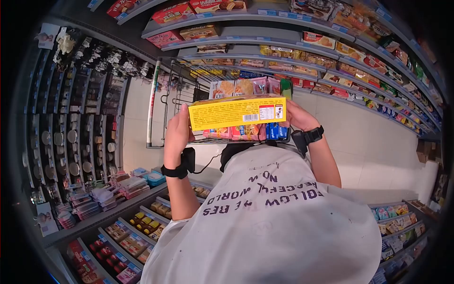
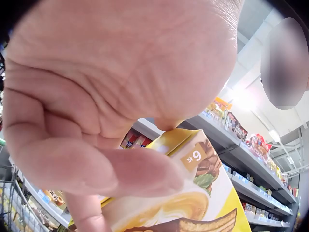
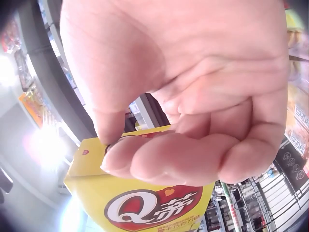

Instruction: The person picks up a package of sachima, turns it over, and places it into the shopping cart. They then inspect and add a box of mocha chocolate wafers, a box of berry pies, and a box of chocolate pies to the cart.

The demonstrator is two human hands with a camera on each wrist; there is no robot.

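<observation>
Nearest the head camera, white printed T-shirt (image 1: 265,213). Beyond it, flat yellow cardboard snack box (image 1: 237,111) held level, gripped at its two short ends: left hand (image 1: 176,135) curled round the left end, thumb pressed on the box face; right hand (image 1: 298,118) curled round the right end, fingertips (image 3: 145,159) on the top edge. Directly behind the box, wire shopping trolley (image 1: 189,80) packed with pink, orange and blue packets. Stocked shop shelves (image 1: 331,52) on both sides.

The right hand (image 3: 193,96) fills the near view, fingers (image 3: 164,157) curled onto the top of a yellow box (image 3: 145,203); a shelf rail (image 3: 53,72) runs far left.
</observation>
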